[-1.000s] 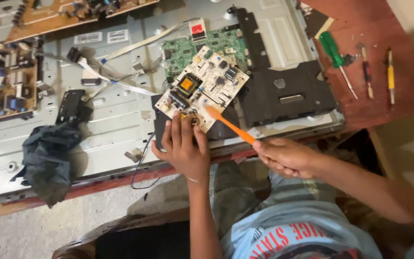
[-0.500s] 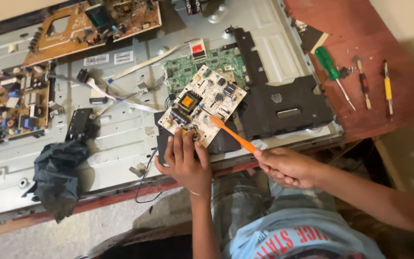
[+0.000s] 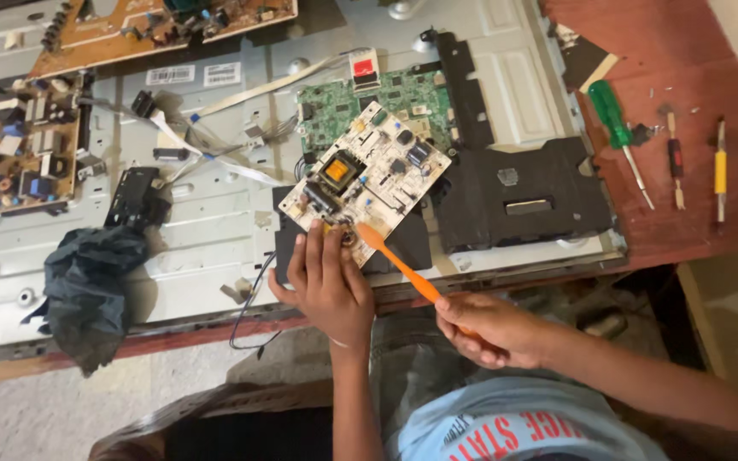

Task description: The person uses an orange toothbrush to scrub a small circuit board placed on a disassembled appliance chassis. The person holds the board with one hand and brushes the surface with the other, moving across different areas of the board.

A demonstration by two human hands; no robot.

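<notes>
A white circuit board (image 3: 377, 175) with a yellow transformer lies tilted on the grey metal back panel (image 3: 215, 230) of a flat screen. My left hand (image 3: 328, 286) rests flat on the board's near corner, fingers spread. My right hand (image 3: 489, 329) grips the handle of an orange brush (image 3: 395, 260). Its head touches the board's near edge, just right of my left fingertips. A green circuit board (image 3: 386, 98) lies partly under the white one.
Two brown circuit boards (image 3: 19, 158) (image 3: 155, 30) lie at the left and top. A dark cloth (image 3: 87, 286) hangs over the near left edge. A green-handled screwdriver (image 3: 612, 115) and two small tools (image 3: 719, 171) lie on the red table (image 3: 694, 68). Black plastic covers (image 3: 523, 192) sit right.
The view has shifted slightly. My right hand has drawn the orange brush down, so its head moved from the board's middle to its near edge. My left hand stays on the board's corner.
</notes>
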